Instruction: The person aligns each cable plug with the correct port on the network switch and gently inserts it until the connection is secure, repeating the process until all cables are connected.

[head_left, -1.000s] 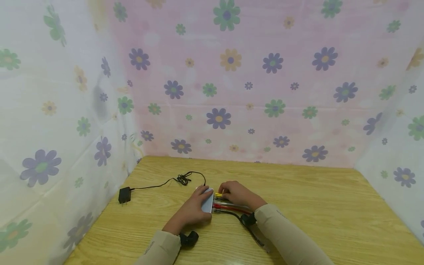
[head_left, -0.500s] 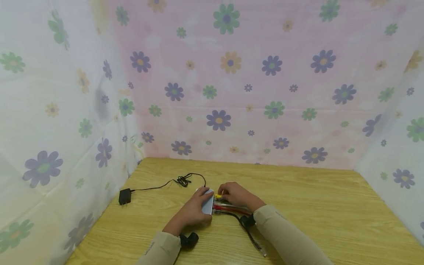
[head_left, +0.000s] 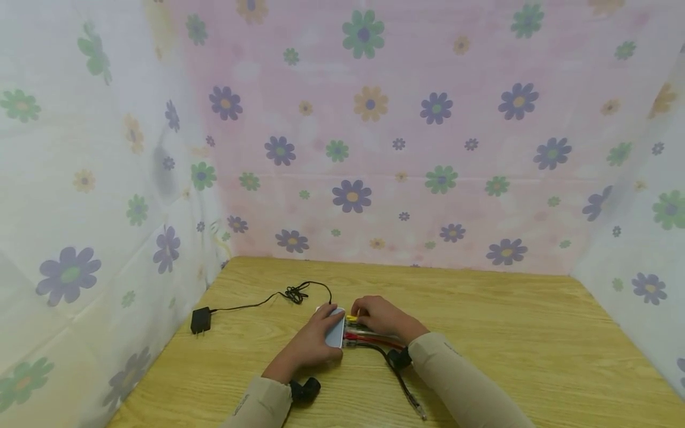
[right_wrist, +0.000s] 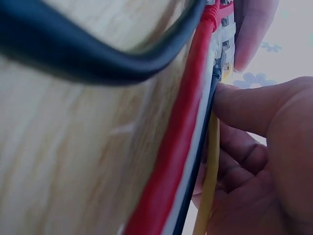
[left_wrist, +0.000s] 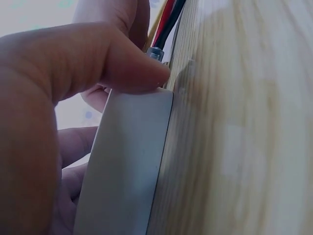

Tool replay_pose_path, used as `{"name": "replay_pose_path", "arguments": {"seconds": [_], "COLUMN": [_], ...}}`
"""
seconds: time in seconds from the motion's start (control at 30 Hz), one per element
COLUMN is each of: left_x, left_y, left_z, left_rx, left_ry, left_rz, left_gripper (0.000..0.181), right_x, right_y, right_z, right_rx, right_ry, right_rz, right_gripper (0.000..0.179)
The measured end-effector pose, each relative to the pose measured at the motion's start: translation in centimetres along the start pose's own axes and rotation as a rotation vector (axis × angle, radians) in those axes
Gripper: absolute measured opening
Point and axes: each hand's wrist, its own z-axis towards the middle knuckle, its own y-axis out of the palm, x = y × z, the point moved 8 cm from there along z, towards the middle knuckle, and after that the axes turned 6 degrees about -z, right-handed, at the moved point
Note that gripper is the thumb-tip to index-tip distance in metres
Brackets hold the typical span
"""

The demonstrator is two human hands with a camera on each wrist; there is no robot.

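A white network switch (head_left: pixel 335 330) lies flat on the wooden table, with network cables in the ports along its right side. My left hand (head_left: pixel 311 343) grips it, thumb at the near end and fingers across the top; the left wrist view shows the thumb against the switch's corner. At the port side, my right hand (head_left: pixel 381 315) pinches a yellow network cable (right_wrist: pixel 211 166) close to its plug. Beside it run a dark cable, a white one, a red network cable (right_wrist: pixel 181 122) and a thick black network cable (right_wrist: pixel 98 54). The fingertips partly hide the yellow plug.
A black power adapter (head_left: pixel 201 320) lies at the table's left, its thin cord (head_left: pixel 296 293) bundled midway and leading to the switch's far end. A loose cable end (head_left: pixel 421 414) lies near the front, beside the right sleeve. Flowered cloth (head_left: pixel 396 196) encloses the back and sides.
Both hands keep nearly the same place on the switch and the yellow cable. The loose cable end near the front has shifted slightly left and down. The head view has tilted a little.
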Motion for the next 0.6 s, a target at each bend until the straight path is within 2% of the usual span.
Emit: {"name": "replay_pose_path", "arguments": {"seconds": [0.2,0.33,0.53,0.6], "left_x": [0.0,-0.1,-0.6,-0.5], "left_y": [0.0,-0.1,-0.6,-1.0], "left_z": [0.0,0.1,0.1,0.1], "left_rx": [-0.017,-0.038,-0.070,-0.068], "left_ry": [0.001,0.000,-0.018,0.002], "left_rz": [-0.011,0.008,0.036,0.046], "left_gripper": [0.085,0.087,0.087,0.085], "right_x": [0.2,0.9,1.4,1.4], "right_y": [-0.3,-0.9,-2.7,-3.6], "right_z": [-0.5,-1.1,-2.8,-3.5], "right_rx": [0.007,0.001,0.002,0.023], "right_ry": [-0.027,0.002,0.048,0.049], "right_rz": [-0.014,-0.001,0.022,0.012], "right_gripper": [0.020,0.022,0.026,0.028]}}
